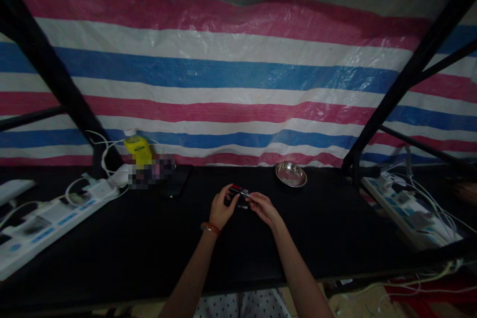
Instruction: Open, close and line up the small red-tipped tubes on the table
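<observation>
My left hand (222,207) pinches the dark red and black end of a small slim tube (243,192) between thumb and fingers. The fingertips of my right hand (263,208) close on its clear, silvery end. The tube lies roughly crosswise just above the black table (305,238). Beneath it, between the two hands, is another small clear and dark piece (243,206), too small to make out. An orange-brown bracelet (210,228) circles my left wrist.
A round metal dish (291,175) stands at the back right. A dark phone (177,182) and a yellow bottle (138,149) are at the back left. White power strips with cables lie at the left (55,223) and right (410,213), near black frame posts. A striped sheet (231,74) hangs behind.
</observation>
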Motion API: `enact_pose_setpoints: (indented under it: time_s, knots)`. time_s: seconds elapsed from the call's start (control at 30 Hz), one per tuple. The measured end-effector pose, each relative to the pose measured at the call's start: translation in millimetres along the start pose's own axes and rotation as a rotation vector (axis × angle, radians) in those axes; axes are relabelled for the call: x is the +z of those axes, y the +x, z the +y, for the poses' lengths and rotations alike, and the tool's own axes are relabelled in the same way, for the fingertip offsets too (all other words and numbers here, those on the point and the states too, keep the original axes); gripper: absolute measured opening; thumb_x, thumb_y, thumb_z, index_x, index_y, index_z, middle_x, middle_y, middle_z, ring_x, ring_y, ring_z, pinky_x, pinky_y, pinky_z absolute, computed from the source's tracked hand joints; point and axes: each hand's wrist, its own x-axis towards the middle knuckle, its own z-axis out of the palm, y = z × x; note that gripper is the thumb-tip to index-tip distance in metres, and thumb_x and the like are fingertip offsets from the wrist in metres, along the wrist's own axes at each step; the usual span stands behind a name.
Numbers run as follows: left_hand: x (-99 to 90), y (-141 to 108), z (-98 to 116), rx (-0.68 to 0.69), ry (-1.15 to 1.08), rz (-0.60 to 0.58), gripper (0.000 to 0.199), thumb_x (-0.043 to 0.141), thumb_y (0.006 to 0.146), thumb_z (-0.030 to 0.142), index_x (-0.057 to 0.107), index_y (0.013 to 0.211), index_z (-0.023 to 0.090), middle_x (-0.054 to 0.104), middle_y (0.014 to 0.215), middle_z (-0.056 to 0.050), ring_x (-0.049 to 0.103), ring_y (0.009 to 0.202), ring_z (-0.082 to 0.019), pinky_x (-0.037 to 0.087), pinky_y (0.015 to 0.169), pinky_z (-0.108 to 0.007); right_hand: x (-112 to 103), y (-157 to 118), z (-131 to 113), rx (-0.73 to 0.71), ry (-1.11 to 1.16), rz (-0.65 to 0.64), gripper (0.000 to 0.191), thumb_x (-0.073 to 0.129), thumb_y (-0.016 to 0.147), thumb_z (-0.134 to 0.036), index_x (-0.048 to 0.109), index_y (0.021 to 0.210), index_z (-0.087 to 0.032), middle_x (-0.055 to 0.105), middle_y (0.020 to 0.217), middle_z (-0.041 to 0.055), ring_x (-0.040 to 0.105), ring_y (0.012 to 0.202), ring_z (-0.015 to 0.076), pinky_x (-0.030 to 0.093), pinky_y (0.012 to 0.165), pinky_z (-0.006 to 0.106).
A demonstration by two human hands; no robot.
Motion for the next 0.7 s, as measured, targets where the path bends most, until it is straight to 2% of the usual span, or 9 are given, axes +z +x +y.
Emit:
enact_pose_setpoints:
  time_s: [0.2,0.53,0.7]
  knots:
    - [2.5,-6.1,-0.4,0.079,0.021,0.091,0.031,0.049,0.084,0.032,0.057,0.11,0.018,0.062,0.087,-0.005,0.058,0.078,-0.016,0.048,0.079,-0.032,1.0,-1.4,-0.7,0.058,-0.001,-0.037,0.028,0.078,0.061,-0.022,0.067,0.084,-0.011,0.07,0.074,0.0067,0.059,0.054,0.0088,0.046,0.051,0.017]
    - [-2.3,-10.9,12.3,0.07,-0.039,0.122,0.026,0.046,0.084,0.033,0.059,0.1,0.019,0.063,0.088,-0.007,0.058,0.074,-0.016,0.049,0.074,-0.031,0.0,-1.5,-2.3,0.056,0.023,-0.023,0.023,0.074,0.067,-0.023,0.067,0.085,-0.011,0.068,0.071,0.0055,0.061,0.055,0.0097,0.049,0.054,0.019]
    - [-3.9,-8.8,12.6,0.024,-0.05,0.156,0.023,0.048,0.082,0.034,0.059,0.095,0.019,0.059,0.076,-0.003,0.055,0.069,-0.015,0.047,0.07,-0.028,-2.3,-0.5,-1.7,0.062,0.011,-0.041,0.025,0.076,0.063,-0.019,0.067,0.084,-0.011,0.066,0.071,0.0035,0.059,0.057,0.0087,0.048,0.056,0.019]
